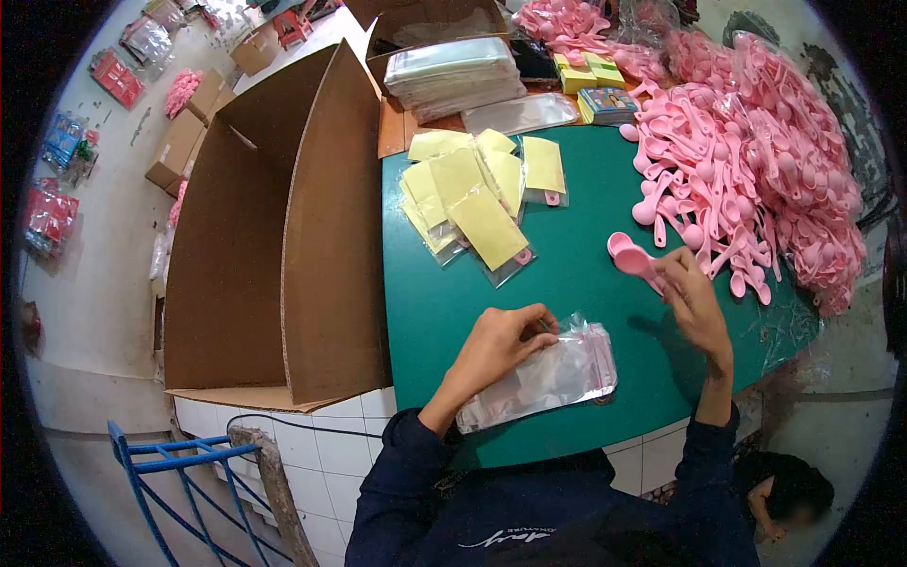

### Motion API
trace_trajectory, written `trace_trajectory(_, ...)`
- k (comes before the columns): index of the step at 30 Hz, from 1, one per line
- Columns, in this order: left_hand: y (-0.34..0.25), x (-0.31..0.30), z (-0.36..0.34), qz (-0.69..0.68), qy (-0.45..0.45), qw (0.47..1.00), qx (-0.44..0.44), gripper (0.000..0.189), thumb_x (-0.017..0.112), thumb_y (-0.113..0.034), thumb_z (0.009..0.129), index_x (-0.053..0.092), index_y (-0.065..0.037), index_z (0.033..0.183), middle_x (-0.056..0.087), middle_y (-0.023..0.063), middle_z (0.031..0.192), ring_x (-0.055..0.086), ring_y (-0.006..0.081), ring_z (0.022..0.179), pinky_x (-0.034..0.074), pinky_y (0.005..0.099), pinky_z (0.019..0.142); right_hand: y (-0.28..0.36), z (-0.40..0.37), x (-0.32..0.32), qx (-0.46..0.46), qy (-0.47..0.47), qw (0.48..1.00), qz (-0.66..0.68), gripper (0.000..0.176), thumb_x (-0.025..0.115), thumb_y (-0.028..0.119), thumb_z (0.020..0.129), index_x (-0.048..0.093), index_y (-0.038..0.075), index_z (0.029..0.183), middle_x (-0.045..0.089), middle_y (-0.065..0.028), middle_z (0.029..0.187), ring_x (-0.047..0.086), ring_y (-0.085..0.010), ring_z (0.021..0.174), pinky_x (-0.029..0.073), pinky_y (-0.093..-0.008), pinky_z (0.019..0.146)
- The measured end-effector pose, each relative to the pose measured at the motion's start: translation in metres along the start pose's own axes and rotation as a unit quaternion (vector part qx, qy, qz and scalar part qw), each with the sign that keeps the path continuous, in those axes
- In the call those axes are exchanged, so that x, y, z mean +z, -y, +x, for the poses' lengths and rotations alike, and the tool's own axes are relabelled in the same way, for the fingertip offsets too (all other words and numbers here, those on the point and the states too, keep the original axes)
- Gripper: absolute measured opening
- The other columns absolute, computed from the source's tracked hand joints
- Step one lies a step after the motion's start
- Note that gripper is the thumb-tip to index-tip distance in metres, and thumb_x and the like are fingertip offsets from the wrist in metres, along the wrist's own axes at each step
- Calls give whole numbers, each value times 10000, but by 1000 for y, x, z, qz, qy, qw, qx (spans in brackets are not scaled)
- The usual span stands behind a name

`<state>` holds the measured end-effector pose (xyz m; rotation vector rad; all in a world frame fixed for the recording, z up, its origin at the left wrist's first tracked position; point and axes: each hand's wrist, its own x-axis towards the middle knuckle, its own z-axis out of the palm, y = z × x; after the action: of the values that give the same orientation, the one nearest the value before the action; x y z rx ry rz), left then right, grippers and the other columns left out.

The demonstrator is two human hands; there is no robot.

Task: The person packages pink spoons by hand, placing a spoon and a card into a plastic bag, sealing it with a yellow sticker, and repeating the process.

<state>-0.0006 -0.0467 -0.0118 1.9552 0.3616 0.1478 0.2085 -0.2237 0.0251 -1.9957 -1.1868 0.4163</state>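
My left hand (508, 342) rests at the upper edge of a stack of clear plastic bags (539, 386), its thumb and fingers pinching the film of the top bag. Off to the right, my right hand (694, 300) is closed on pink spoons (633, 261); two bowls show, pointing left above the green table (576, 274). Beyond my right hand lies a big heap of loose pink spoons (709, 180). Farther back, in front of my left hand, several bagged packs with yellow cards (487, 227) overlap, with pink handle ends showing at some lower edges.
A tall open cardboard box (331, 246) stands against the table's left side. More clear bags (453, 76) are stacked at the back, beside small card stacks (607, 106). A blue metal frame (179, 463) is at lower left. Another person (784, 491) is low at the lower right.
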Motion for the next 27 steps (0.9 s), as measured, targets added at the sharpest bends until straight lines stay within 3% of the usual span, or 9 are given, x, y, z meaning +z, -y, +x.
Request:
trace_trajectory(3,0,-1,-1,5,-6,1000,2,211,675,-159,788,555,-29,902,666,135,732,662,260,671,499,318,608,14,-7,5,-123,121,985,6,179,537,39,842,602,8,1006,476,-115,879,510,-244,821,424,-306,764)
trace_trajectory(4,1,0,-1,10,-9,1000,10,211,674,-160,792,554,-29,906,666,136,726,662,260,667,498,317,604,27,-7,4,-115,170,979,3,173,579,56,818,610,20,984,506,-113,871,538,-244,793,445,-307,725)
trace_trajectory(7,-1,-6,-2,19,32,999,-14,185,668,-164,818,569,-27,894,686,106,802,669,155,719,504,280,628,28,-10,10,-54,234,971,21,192,621,62,789,615,33,978,541,-116,858,572,-245,756,468,-316,671)
trace_trajectory(13,6,-19,-5,-173,-20,983,59,164,621,-124,856,491,-25,850,679,104,928,652,187,867,526,306,767,27,-16,13,-69,163,983,-47,195,647,28,747,653,52,941,552,-112,824,580,-245,715,474,-317,644)
trace_trajectory(14,9,-20,-6,-290,13,957,-10,159,607,-93,866,465,-29,895,669,142,943,642,193,895,527,309,791,28,-16,13,-78,142,985,-54,197,647,24,746,657,55,940,552,-111,820,577,-244,707,473,-314,644)
trace_trajectory(17,7,-18,-5,-361,17,930,-63,186,596,-59,869,440,-18,961,668,159,932,643,173,889,526,291,782,28,-10,12,-51,72,995,38,206,645,12,759,650,36,964,589,-90,854,584,-182,727,476,-283,666)
trace_trajectory(20,6,-16,-3,-355,17,931,-79,228,596,-35,863,428,-15,1015,670,153,936,641,161,889,523,281,786,38,-4,22,42,-68,984,158,206,635,-6,786,607,-2,991,623,-88,914,583,-121,790,485,-247,712)
trace_trajectory(23,5,-14,-2,-362,16,927,-91,246,599,-45,865,439,-10,1048,672,137,924,634,148,892,516,269,788,43,2,32,15,-103,962,252,225,632,-20,800,548,-32,1008,627,-98,937,581,-103,845,494,-237,760)
trace_trajectory(27,2,-13,-1,-350,12,932,-90,309,599,-45,865,449,-7,1133,661,118,944,617,135,894,496,259,791,54,5,37,5,-68,971,229,236,633,-27,800,515,-27,1004,635,-137,941,608,-130,849,512,-259,756)
